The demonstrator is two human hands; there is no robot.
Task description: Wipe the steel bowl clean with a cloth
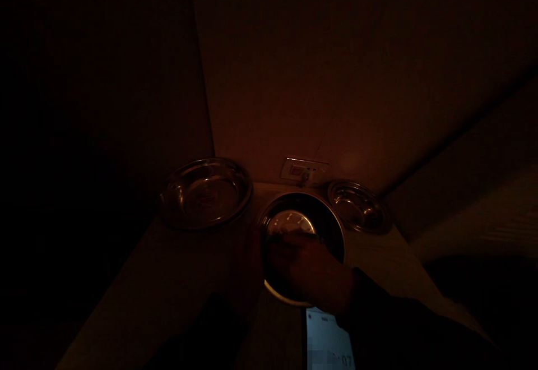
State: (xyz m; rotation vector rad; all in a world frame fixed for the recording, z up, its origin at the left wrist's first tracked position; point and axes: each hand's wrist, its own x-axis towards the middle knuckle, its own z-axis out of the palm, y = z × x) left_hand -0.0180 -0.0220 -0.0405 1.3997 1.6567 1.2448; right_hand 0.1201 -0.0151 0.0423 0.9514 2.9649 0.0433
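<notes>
The scene is very dark. A round, deep metal bowl (277, 292) stands in the middle of the small table, and light glints on its inner base. My right hand (309, 266) reaches into it from the right, with the fingers bent toward the left side. Whatever they hold, if anything, is lost in shadow. Against the bowl's left side is my left hand (247, 263), overlapping the rim. Its fingers are too dark to make out, so I cannot tell whether they grip the rim or only touch it.
A wide, shallow metal dish (205, 224) lies at the back left. At the back right is a smaller metal dish (361, 207). A wall socket (305, 169) with a plug sits behind the bowl. A lit phone (328, 339) lies at the table's (390, 269) near side, below my right wrist.
</notes>
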